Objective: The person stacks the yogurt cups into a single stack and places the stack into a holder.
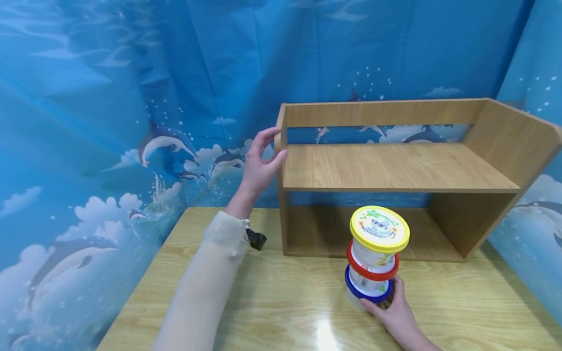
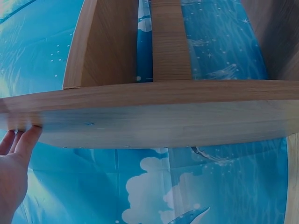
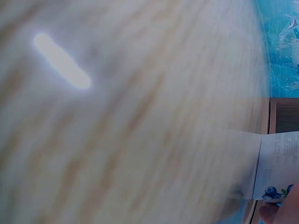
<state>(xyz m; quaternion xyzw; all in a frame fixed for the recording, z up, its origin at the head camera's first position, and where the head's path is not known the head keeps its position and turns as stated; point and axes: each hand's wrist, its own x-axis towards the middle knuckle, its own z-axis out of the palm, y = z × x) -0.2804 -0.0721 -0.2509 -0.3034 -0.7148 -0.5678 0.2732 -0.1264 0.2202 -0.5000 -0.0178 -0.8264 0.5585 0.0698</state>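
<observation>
My left hand (image 1: 260, 168) grips the left side panel of a two-tier wooden shelf (image 1: 395, 165); its fingertips touch the panel's outer face in the left wrist view, the thumb lying at the front edge. In front of the shelf, my right hand (image 1: 398, 312) holds the lowest of three stacked round tubs, the one with a blue lid (image 1: 369, 292). Above it sit a red-lidded tub (image 1: 373, 265) and a yellow-lidded tub (image 1: 379, 229), the stack leaning slightly. In the right wrist view, the held tub (image 3: 279, 163) shows printed blueberries beside a fingertip.
The shelf stands at the back of a wood-grain table (image 1: 263, 302), with an upper board (image 1: 395, 165) and a lower compartment (image 1: 439, 234). A blue dolphin-print curtain (image 1: 219, 73) hangs behind and at both sides. A small black object (image 1: 256, 239) shows at my left cuff.
</observation>
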